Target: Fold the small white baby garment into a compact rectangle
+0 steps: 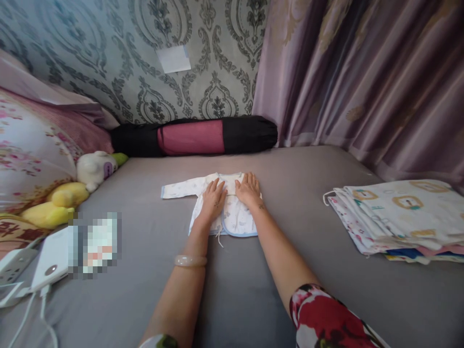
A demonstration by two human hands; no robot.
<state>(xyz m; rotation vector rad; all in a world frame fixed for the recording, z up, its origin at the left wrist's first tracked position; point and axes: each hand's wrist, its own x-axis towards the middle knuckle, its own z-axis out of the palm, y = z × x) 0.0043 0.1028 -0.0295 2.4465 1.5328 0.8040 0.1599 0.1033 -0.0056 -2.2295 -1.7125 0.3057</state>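
A small white baby shirt (239, 220) with blue trim and a faint print lies flat on the grey bed sheet (145, 290). Its left sleeve stretches out to the side; the right sleeve does not show, and a thin tie hangs at the lower hem. My left hand (213, 199) rests flat on the shirt's left front, fingers extended. On the right upper front lies my right hand (249, 188), palm down with its fingers stretched toward the shoulder. Neither hand grips the cloth.
Folded cloths (402, 212) are stacked at the right. A black and pink roll (192, 137) lies along the wall. Plush toys (54, 205), a white power bank (54, 256) with cables and a power strip (14, 266) are at the left. A purple curtain (326, 72) hangs at the back right.
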